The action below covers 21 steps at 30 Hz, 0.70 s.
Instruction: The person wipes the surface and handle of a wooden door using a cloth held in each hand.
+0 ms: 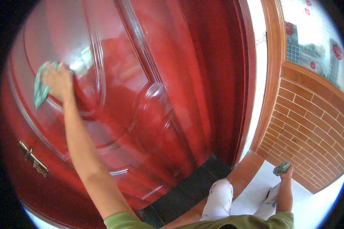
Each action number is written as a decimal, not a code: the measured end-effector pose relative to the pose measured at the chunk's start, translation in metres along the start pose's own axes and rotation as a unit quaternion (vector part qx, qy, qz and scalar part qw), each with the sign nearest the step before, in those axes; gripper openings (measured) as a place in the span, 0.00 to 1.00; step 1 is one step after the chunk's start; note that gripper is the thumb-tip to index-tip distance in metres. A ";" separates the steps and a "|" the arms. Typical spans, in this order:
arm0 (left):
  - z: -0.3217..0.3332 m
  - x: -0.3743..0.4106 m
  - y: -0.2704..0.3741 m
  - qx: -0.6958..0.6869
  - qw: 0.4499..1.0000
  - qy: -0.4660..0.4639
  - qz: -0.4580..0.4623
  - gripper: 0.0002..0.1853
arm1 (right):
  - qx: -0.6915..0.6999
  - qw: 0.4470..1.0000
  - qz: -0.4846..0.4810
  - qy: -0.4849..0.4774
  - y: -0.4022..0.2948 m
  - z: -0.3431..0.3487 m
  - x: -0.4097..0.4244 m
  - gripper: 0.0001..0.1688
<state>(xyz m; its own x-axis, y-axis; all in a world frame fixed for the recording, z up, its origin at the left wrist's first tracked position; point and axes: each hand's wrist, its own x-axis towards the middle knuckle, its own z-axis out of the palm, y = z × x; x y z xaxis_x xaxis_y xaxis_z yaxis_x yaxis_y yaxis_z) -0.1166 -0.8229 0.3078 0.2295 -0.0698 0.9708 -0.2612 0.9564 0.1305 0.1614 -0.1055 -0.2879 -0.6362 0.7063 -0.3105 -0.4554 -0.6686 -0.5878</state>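
Note:
A glossy red panelled door (120, 71) fills the left and middle of the head view. On its upper left part my left hand (57, 81) presses a green cloth (41, 87), which hangs out past the fingers. Low on the right, away from the door, my right hand (287, 173) grips a bunched greenish patterned cloth (282, 168). A metal door handle (33, 157) with something dark hanging from it is at the door's lower left, below my left hand.
A black tiled threshold (186, 191) runs along the door's foot, close to my knees. To the right stand a wooden frame (271, 71), a brick-patterned wall panel (306, 120) and a glossy surface with red flower designs (315, 37). Pale floor (250, 186) lies beneath me.

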 end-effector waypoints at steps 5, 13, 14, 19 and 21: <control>-0.007 -0.027 0.152 -0.101 0.977 -0.114 0.148 0.28 | 0.023 0.998 -0.012 0.050 0.004 0.000 0.009 0.17; -0.034 -0.087 0.147 -0.113 0.902 -0.172 0.379 0.23 | -0.013 1.000 -0.010 0.011 0.012 0.017 0.001 0.16; -0.034 -0.082 0.129 -0.064 0.918 -0.182 0.345 0.25 | -0.039 0.999 -0.026 -0.003 0.010 0.010 0.010 0.17; -0.041 -0.002 -0.002 0.045 0.980 -0.126 0.144 0.33 | -0.074 0.997 -0.015 -0.034 0.005 0.007 0.019 0.17; -0.048 0.008 -0.054 0.061 0.988 -0.126 0.068 0.34 | -0.075 0.997 0.004 -0.031 0.007 0.013 0.018 0.16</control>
<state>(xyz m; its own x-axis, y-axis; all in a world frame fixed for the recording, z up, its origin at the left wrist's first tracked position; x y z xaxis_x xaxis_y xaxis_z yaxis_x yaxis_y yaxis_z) -0.0555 -0.8619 0.2989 -0.0529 -0.0261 0.9983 -0.3880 0.9217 0.0035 0.1385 -0.1009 -0.2879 -0.6790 0.6825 -0.2704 -0.3552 -0.6278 -0.6926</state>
